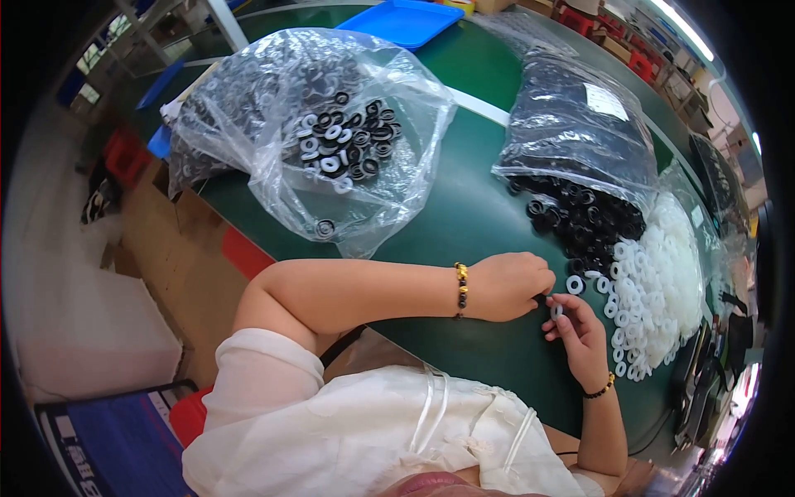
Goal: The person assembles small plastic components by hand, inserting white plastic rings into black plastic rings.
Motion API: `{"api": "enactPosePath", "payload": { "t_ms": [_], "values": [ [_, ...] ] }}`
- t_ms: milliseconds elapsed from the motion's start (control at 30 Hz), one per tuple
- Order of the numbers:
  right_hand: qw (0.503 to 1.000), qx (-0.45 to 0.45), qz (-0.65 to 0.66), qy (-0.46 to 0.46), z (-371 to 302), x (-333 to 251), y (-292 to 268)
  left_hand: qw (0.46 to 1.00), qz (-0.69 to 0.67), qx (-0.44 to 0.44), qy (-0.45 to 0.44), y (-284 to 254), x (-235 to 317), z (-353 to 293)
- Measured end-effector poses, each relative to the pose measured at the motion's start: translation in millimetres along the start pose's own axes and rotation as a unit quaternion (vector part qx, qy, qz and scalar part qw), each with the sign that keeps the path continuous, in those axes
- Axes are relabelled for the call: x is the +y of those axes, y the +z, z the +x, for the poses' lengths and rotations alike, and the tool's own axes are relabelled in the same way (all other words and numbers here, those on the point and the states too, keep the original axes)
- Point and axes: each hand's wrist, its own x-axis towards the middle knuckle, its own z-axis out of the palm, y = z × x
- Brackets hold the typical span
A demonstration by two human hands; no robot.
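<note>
Head view, looking down: two bare hands meet over a green tabletop (464, 215). The left hand (507, 286) is curled nearly closed, knuckles up, its fingertips pinched toward the right hand; whether it grips anything I cannot tell, as the fingers hide it. The right hand (582, 335) is half curled, thumb and forefinger nipping one small white ring (556, 311) just between the two hands. Each wrist wears one beaded bracelet, two in all.

Just beside the hands, toward the right rim, lie two loose heaps: one of black rings (584, 219) and one of white rings (658, 290), touching each other, each far too many to count. A single white ring lies apart near the left hand's knuckles. The black heap spills from one clear bag (575, 124) packed with more black pieces.

Well apart, on the far left of the tabletop, sits a second, crumpled clear bag (273, 108) holding mixed black-and-white rings, with one black ring at its near edge. One blue tray (406, 21) lies at the far end.
</note>
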Motion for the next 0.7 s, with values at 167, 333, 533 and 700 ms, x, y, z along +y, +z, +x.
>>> {"api": "enactPosePath", "payload": {
  "t_ms": [167,333,533,700],
  "values": [
    [0.999,0.008,-0.012,-0.044,-2.7,0.5,4.2,0.997,-0.061,0.039,-0.012,5.4,12.2,-2.1],
    [0.997,0.026,0.036,-0.065,-3.9,7.2,3.7,0.988,-0.13,0.068,-0.036,3.2,16.5,-2.4],
    [0.987,0.03,0.158,-0.029,-1.5,7.2,2.5,0.941,-0.292,0.106,-0.135,-6.7,32.0,-1.7],
    [0.981,0.049,0.181,-0.046,-3.6,6.2,7.9,0.969,-0.206,0.129,-0.047,6.0,29.9,-2.9]
  ]
}}
